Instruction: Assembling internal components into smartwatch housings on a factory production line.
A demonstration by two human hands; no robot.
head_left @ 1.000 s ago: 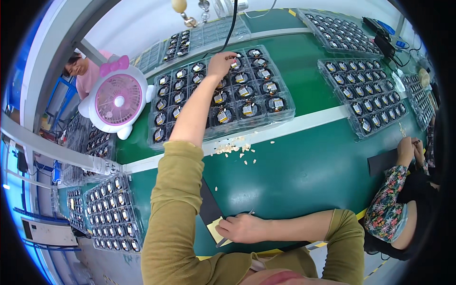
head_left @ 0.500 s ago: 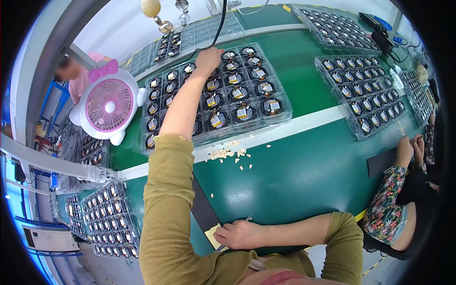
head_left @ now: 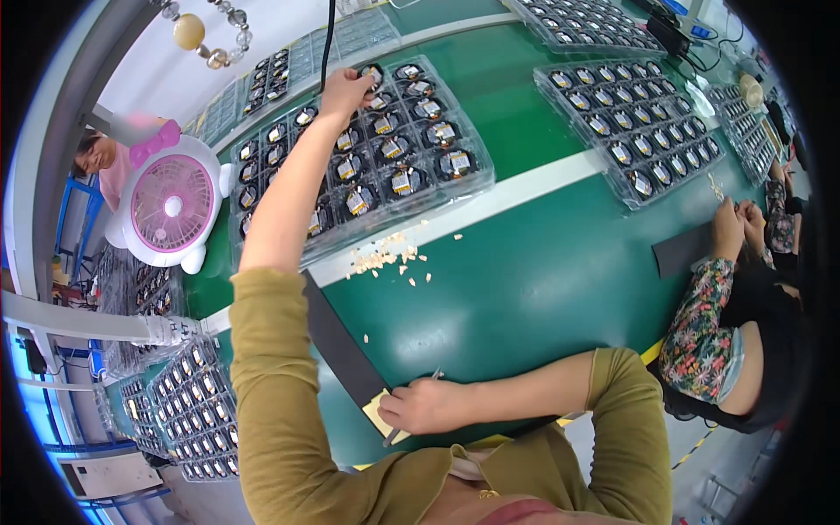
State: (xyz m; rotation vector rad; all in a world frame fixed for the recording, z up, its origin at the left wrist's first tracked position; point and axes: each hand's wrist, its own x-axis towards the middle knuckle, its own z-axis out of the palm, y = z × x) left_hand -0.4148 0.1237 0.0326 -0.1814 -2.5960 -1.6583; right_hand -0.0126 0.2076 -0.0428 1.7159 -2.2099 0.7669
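Round black parts (head_left: pixel 456 164) occupy the cells of a clear tray (head_left: pixel 481 178) on the green bench (head_left: pixel 525 276). Nearest, well in front of the tray, the right hand (head_left: pixel 429 406) grasps a slim metal tool (head_left: pixel 393 437) over a pale yellow piece (head_left: pixel 375 413). Pale chips (head_left: pixel 381 260) lie scattered just before the tray. Left of it stands a pink-and-white fan (head_left: pixel 172 206). At its far edge, the left hand (head_left: pixel 348 93) curls beside one part; whether it grips cannot be told.

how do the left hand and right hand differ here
The left hand is stretched out over the tray; the right hand is closer in, by a yellow pad. The left hand's fingers are at a round part; the right hand holds a slim tool. Both are bare.
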